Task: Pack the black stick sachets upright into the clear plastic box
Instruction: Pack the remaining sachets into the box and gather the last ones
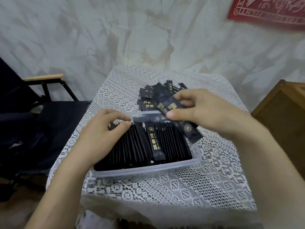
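Head view: a sachet [154, 142] reading "BLACK COFFEE" lies across the packed row [128, 146] in the box [148, 170]. Right hand [203, 109] pinches several sachets [165, 104]; left hand [102, 129] rests on the row, fingers bent, grip unclear.

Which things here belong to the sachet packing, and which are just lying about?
Job: clear plastic box; packed sachets, with the left hand resting on them; held sachets in the right hand; loose sachet pile.
Lying about: folding chair; red cloth; wooden furniture; lace tablecloth.
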A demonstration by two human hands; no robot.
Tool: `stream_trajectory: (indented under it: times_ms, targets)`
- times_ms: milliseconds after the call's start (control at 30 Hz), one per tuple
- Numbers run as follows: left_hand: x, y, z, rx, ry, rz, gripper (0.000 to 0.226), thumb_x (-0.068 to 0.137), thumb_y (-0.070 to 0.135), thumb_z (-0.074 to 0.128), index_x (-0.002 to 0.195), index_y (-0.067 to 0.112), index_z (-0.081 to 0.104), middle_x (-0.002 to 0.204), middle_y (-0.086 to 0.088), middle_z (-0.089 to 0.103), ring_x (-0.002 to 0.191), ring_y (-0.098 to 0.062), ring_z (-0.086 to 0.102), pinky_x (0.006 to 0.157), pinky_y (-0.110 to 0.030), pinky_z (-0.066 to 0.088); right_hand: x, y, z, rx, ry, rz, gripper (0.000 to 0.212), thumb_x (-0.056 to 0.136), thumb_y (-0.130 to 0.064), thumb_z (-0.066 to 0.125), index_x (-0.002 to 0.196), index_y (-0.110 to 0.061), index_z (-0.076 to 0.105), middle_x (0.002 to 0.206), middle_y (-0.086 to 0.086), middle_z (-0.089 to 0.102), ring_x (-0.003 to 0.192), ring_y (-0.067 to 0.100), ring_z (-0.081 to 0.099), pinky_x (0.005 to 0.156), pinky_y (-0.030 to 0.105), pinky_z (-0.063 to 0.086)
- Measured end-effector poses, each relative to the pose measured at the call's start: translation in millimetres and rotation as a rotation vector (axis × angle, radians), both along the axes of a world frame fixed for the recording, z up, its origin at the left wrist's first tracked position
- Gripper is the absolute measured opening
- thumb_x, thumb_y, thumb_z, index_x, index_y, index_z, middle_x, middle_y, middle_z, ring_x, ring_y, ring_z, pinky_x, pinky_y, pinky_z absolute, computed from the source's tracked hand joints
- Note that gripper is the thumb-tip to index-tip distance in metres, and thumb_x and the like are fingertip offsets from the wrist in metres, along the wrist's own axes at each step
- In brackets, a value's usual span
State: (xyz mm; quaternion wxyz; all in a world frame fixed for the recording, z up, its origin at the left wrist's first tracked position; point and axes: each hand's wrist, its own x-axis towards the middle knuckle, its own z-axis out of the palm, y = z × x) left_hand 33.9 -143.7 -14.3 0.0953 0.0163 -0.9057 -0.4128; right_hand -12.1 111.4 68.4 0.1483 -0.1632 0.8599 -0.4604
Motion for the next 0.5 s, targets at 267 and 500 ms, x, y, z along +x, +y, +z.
stream_trajectory:
  times_ms: [267,500]
  targets:
    - [2.0,0.5,0.3,-0.013,0.013,0.010,0.013,0.086,0.059,0.064,0.095,0.050,0.070,0.117,0.024,0.055,0.112,-0.002,0.052,0.098,-0.038,0.042,26.9,-57.7,-35.1,0.545,0.209,-0.082,0.038,0.088,-0.056,0.066,0.115,-0.030,0.059,0.107,-0.001,0.068,0.104,0.028,0.061,0.088,0.039,0.051]
    - [1.2,-0.4,0.5,-0.006,0.005,0.003,0.016,0.085,0.063,0.062,0.096,0.053,0.068,0.117,0.024,0.055,0.112,-0.002,0.053,0.101,-0.042,0.043,40.7,-53.3,-31.6,0.525,0.233,-0.052,0.045,0.092,-0.068,0.051,0.104,-0.027,0.064,0.084,-0.006,0.067,0.085,0.018,0.064,0.076,0.034,0.051]
